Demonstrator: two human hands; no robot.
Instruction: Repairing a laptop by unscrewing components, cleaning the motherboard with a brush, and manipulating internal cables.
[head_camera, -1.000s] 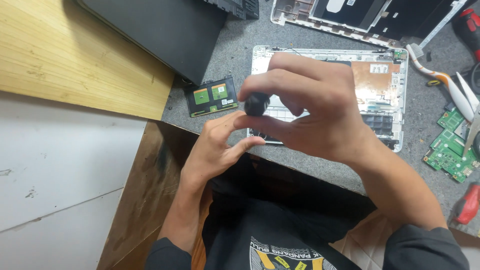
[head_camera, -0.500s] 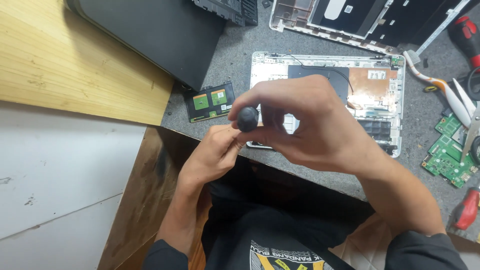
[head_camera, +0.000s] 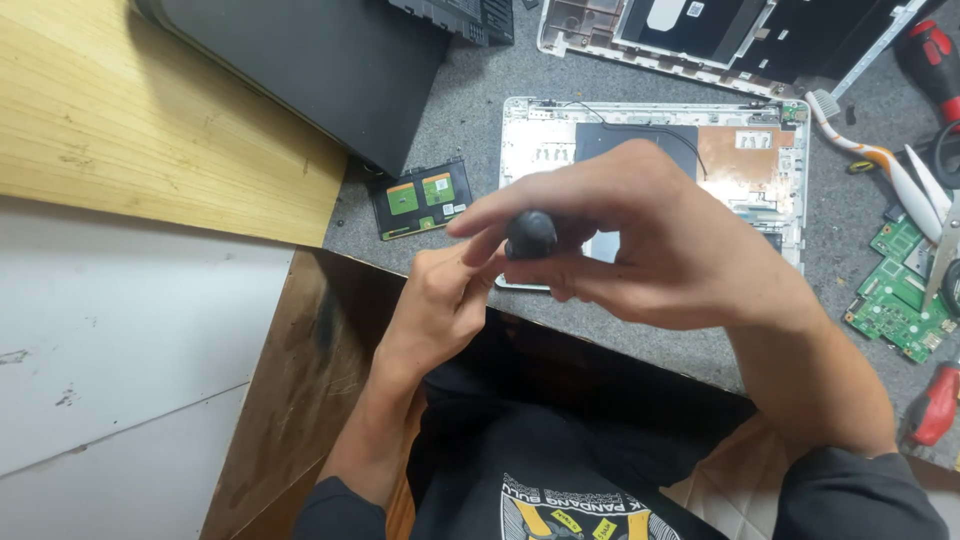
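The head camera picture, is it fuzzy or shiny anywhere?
In the head view the light is soft and even, with no strong glare. The right hand and the black screwdriver handle it grips look a little soft, being close to the camera, as does the left hand. The open laptop base and the green circuit board look sharp.

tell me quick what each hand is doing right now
Left hand: fingers curled at the lower end of the tool; grip cannot be told.
Right hand: closed on the black round-topped tool handle.
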